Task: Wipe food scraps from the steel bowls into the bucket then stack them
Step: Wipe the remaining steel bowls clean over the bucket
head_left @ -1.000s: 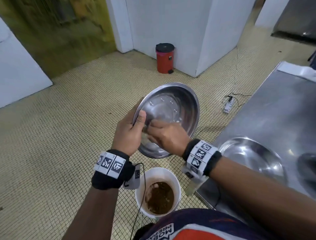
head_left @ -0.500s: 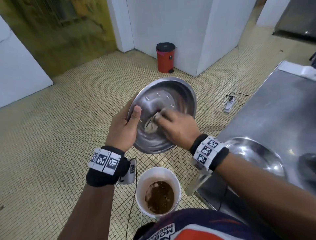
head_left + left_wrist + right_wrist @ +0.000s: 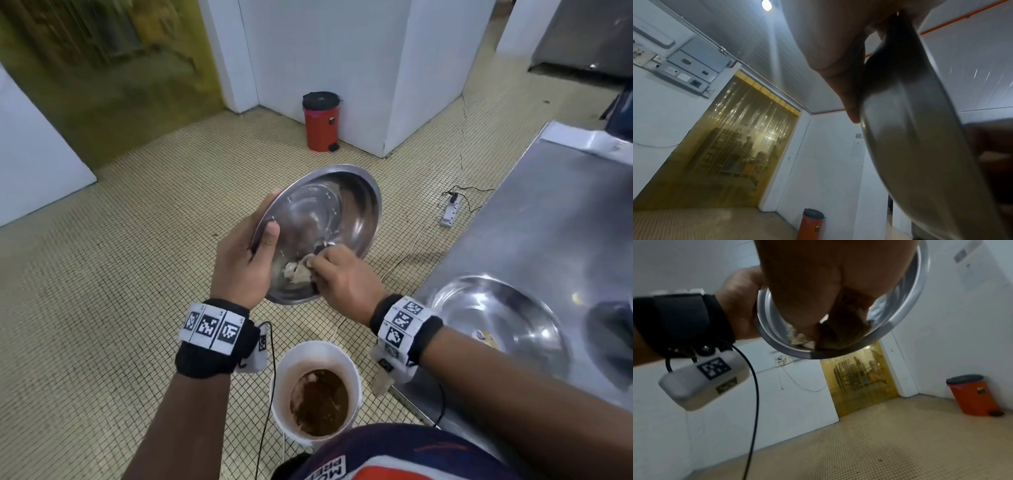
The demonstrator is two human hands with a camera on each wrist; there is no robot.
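Observation:
A steel bowl [image 3: 329, 219] is held tilted toward me over the floor, above a white bucket [image 3: 284, 370] with brown scraps inside. My left hand [image 3: 246, 260] grips the bowl's left rim, thumb inside. The rim [image 3: 920, 129] fills the right of the left wrist view. My right hand [image 3: 339, 274] holds a crumpled wad of tissue [image 3: 296, 272] and presses it against the lower inner wall. In the right wrist view the bowl [image 3: 916, 305] rings that hand and the tissue [image 3: 801, 339]. A second steel bowl [image 3: 496, 311] sits on the steel counter [image 3: 548, 222] at the right.
A red pedal bin [image 3: 320, 121] stands by the white wall behind. A power strip [image 3: 451, 214] with cables lies on the tiled floor beside the counter. A dark object [image 3: 613, 335] sits at the counter's right edge. A yellow strip curtain [image 3: 731, 138] covers a doorway.
The right hand has dragged the tissue from the bowl's middle down toward its lower rim. The bowl has tipped slightly more toward me; the left hand keeps its grip.

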